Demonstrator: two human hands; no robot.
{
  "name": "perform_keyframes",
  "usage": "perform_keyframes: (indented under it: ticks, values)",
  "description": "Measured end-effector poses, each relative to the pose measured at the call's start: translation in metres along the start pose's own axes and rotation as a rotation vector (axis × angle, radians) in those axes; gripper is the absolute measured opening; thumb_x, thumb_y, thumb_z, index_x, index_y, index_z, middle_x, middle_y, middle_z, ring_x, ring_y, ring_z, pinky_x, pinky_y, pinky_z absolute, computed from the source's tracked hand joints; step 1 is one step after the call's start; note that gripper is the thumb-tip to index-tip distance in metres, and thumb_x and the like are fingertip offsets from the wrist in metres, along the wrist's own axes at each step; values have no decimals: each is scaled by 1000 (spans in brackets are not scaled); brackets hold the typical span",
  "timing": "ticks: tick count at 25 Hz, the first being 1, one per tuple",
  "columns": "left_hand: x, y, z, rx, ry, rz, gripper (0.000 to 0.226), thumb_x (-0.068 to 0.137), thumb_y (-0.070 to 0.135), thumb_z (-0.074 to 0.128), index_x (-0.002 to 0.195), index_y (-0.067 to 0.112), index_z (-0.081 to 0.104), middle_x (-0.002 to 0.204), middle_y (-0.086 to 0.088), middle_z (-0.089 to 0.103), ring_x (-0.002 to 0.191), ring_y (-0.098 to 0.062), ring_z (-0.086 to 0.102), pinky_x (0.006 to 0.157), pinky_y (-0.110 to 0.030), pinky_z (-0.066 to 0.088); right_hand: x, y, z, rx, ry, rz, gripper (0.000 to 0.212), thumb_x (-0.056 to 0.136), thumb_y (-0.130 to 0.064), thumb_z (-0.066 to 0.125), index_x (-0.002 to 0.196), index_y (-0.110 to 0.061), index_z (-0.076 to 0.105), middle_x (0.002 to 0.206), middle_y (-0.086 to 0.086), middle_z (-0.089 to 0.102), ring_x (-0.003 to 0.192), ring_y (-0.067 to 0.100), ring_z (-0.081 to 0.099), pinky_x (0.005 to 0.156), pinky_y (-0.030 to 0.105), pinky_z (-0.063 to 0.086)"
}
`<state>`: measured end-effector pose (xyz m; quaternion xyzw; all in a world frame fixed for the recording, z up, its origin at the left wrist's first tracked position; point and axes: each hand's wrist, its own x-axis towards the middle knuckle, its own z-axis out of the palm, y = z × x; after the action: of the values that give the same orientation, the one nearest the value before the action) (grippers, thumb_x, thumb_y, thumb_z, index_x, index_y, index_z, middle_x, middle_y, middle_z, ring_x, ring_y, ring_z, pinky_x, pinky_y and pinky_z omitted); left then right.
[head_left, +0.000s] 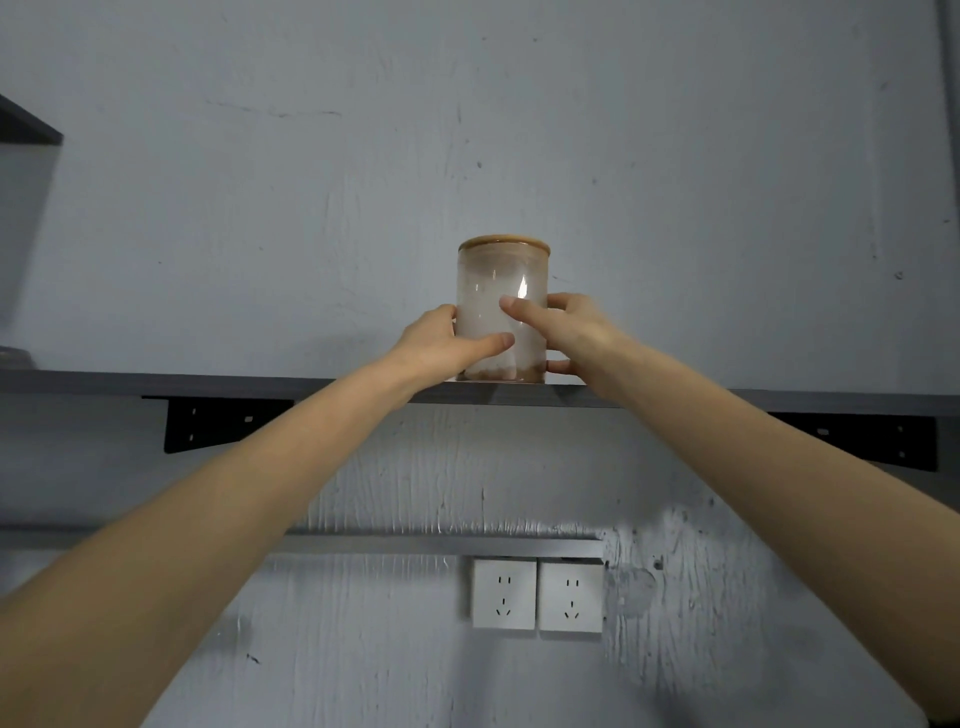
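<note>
Both hands grasp the glass jar (502, 312) standing near the front edge of the wall shelf (208, 387): the left hand (447, 345) wraps its left side with the thumb across the front, and the right hand (566, 332) curls around its right side. The risk is the height — the arms reach up at full stretch, so the smooth glass could slip. The wooden lid (504, 244) may only rest there — a tilt could drop it.

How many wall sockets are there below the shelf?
2. The left socket and the right socket sit side by side on the wall, just under the metal rail. More may lie outside the picture.
</note>
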<state>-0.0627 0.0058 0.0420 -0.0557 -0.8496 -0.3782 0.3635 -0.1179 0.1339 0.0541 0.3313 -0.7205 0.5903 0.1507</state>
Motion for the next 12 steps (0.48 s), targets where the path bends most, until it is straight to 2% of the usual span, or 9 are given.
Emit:
perform_keyframes:
  ticks: [2,3,5,8,10,12]
  values:
    - [-10,8,-5,9,61,64,58,80,39,60,129,16,39,117,1,51,96,-12,47,79,-24,40,-13,-10,-4,58,6,-56,58,78,-40,63,125,-11,45,117,6,61,98,17,61,80,30,52]
    - [-17,12,-10,-8,104,108,59,79,39,61,129,17,38,121,1,50,99,-12,46,80,-23,40,-20,-17,-7,83,6,-83,61,78,-41,63,127,-10,43,118,7,60,98,17,61,79,29,53]
    - [-35,22,-23,-47,150,199,62,78,40,62,131,21,36,117,7,48,99,-8,48,71,-14,42,-39,-30,-13,113,-4,-136,65,78,-42,63,129,-11,40,120,7,59,102,18,61,82,32,54]
    - [-69,27,-35,-69,129,279,61,76,39,63,130,29,35,108,17,44,90,4,48,59,-2,44,-72,-37,-14,78,-27,-214,63,77,-41,63,129,-15,40,114,5,61,99,14,63,83,32,55]
    - [-90,22,-34,-98,94,302,57,75,37,64,125,35,36,108,20,45,91,10,46,62,2,43,-91,-33,-13,67,-39,-233,60,77,-39,63,129,-17,40,111,4,63,95,12,65,83,32,55]
    - [-109,12,-27,-168,47,287,58,70,40,66,121,39,37,108,23,49,98,8,50,69,-3,48,-108,-22,-10,67,-64,-226,60,76,-38,64,128,-20,41,112,3,63,95,12,65,85,34,55]
